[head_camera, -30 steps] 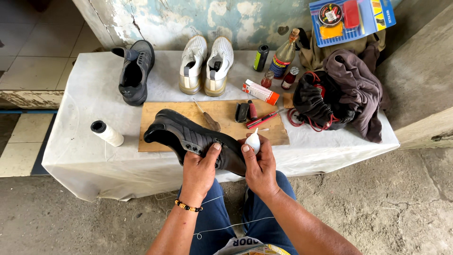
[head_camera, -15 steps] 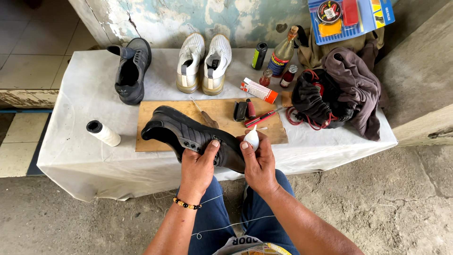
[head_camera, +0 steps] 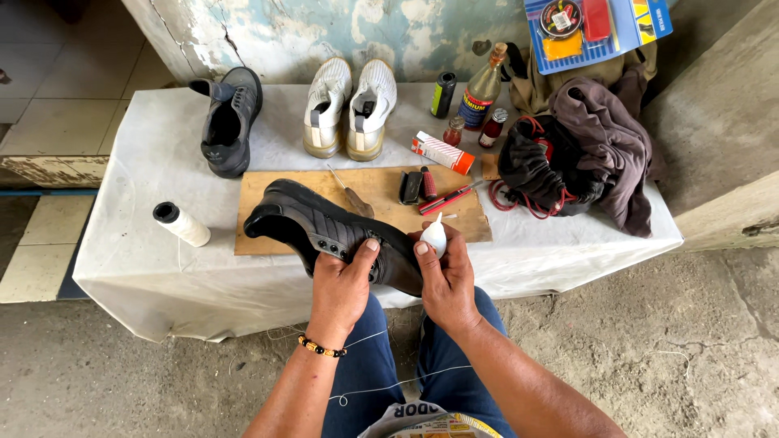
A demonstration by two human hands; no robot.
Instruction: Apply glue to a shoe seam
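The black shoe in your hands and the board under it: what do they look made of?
Black shoe: looks like smooth leather or synthetic, slight sheen on the upper; I can't tell which. Board: thin, flat, light brown, matte, probably plywood or pressed wood. The left hand grips the shoe.

A makeshift shoe-repair stand, outdoors or in a yard: a cloth-covered table [head_camera: 146, 268] stands on rough concrete against a peeling wall [head_camera: 341, 32], carrying shoes [head_camera: 349, 105], a wooden board [head_camera: 381, 191] with hand tools, a thread spool [head_camera: 182, 225] and bottles [head_camera: 480, 88].
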